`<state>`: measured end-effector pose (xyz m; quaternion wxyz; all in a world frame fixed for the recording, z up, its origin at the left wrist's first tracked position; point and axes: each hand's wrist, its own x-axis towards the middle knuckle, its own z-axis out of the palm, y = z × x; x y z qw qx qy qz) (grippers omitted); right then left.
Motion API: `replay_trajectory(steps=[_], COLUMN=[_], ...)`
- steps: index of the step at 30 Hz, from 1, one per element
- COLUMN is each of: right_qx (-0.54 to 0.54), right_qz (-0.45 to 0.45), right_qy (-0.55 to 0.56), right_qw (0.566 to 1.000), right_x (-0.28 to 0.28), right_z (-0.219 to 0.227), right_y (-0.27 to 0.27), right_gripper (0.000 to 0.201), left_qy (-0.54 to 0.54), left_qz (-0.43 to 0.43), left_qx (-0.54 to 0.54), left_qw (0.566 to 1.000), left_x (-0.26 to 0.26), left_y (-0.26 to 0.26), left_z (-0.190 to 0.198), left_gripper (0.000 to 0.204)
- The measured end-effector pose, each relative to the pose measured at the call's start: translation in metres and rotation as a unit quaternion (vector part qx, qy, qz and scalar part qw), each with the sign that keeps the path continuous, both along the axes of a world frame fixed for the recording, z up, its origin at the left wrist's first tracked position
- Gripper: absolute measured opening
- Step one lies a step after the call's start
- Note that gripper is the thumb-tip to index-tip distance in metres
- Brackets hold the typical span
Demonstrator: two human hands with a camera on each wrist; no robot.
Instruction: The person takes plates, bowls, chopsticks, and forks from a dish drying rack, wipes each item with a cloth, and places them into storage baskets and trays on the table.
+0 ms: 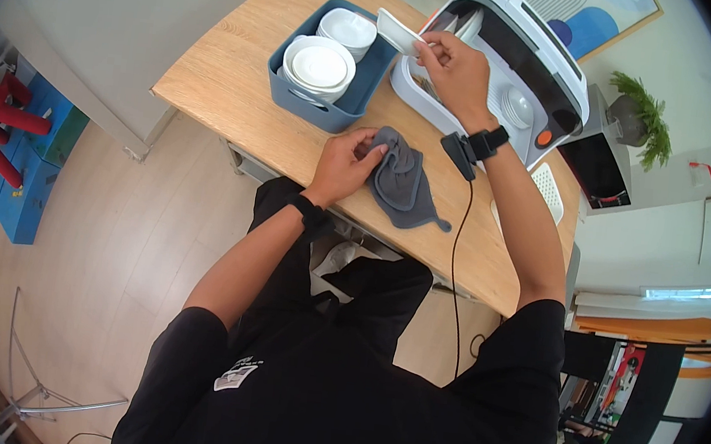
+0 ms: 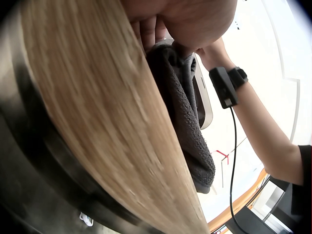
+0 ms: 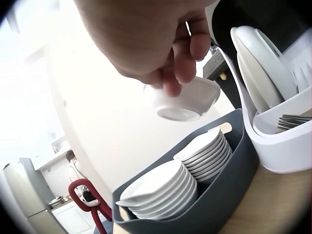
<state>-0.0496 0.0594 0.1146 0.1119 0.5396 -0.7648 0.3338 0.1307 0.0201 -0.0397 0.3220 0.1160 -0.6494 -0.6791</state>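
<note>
My right hand (image 1: 460, 74) pinches a small white dish (image 1: 398, 32) by its edge. In the right wrist view the dish (image 3: 187, 101) hangs tilted above the blue-grey basket (image 3: 243, 168), its foot ring showing. Inside the basket stand two stacks of white dishes, the left stack (image 3: 161, 187) and the right stack (image 3: 207, 153). My left hand (image 1: 346, 167) holds a folded grey cloth (image 1: 400, 179) at its left edge, by the front of the wooden table. The left wrist view shows the cloth (image 2: 183, 112) under the thumb, with most fingertips hidden.
A white dish cabinet (image 1: 425, 107) with a raised dark lid stands right of the basket. Upright plates (image 3: 261, 63), several forks (image 3: 295, 121) and a stack of small bowls (image 1: 518, 107) are in it. A black cable (image 1: 455, 260) runs down from the right wrist across the table.
</note>
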Motion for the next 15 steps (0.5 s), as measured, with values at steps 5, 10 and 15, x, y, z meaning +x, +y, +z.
replay_trajectory(steps=[5, 10, 15], right_qx=[0.026, -0.001, 0.024], right_qz=[-0.053, -0.075, -0.081], right_qy=[-0.023, 0.000, -0.116], right_qw=[0.998, 0.997, 0.990], right_x=[0.043, 0.088, 0.116], right_z=[-0.003, -0.041, -0.077], right_y=[0.076, 0.122, 0.133], right_gripper=[0.017, 0.013, 0.012], left_qy=[0.006, 0.020, 0.011], left_qz=[0.000, 0.001, -0.009], left_qx=[0.007, 0.011, -0.010], left_qw=[1.000, 1.000, 1.000], left_x=[0.000, -0.004, -0.003], left_y=[0.000, 0.000, -0.003], left_z=[0.000, -0.003, -0.005], left_gripper=[0.025, 0.024, 0.024])
